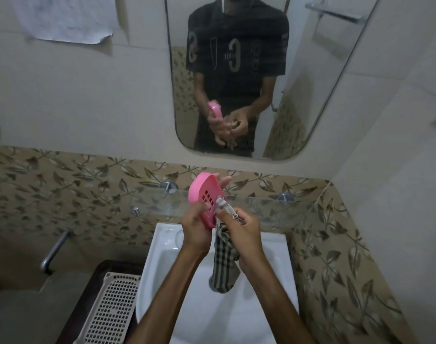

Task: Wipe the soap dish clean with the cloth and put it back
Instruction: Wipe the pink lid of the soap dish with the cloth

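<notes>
Over the white glazed sink [162,247] the person holds up a pink soap dish [204,194], a smooth oval of plastic with a raised rim and a block of small square drain holes punched through its floor. It is tilted up on edge, its hollow side turned toward the right. The left hand [196,230] is closed around the dish's lower end, thumb on the hollow face and fingers wrapped behind. The right hand [239,229] is bunched tight on a checked cloth [224,264], a soft woven thing in dark and pale squares; its thumb and fingers press a wad of it against the dish floor just beside the holes, and the loose tail hangs limp down into the sink bowl. Nothing lies in the dish that I can see.

Just behind the sink runs a clear glass shelf [261,207] on round chrome pegs, in front of a band of brown leaf-patterned tile. Left of the sink sits a beige plastic basket [110,309] with a square-mesh grid, and a chrome tap [54,252] juts from the wall above it. Above the sink a rounded mirror [311,95] shows the person's dark shirt, printed with large pale letters, reversed and not readable as a word
</notes>
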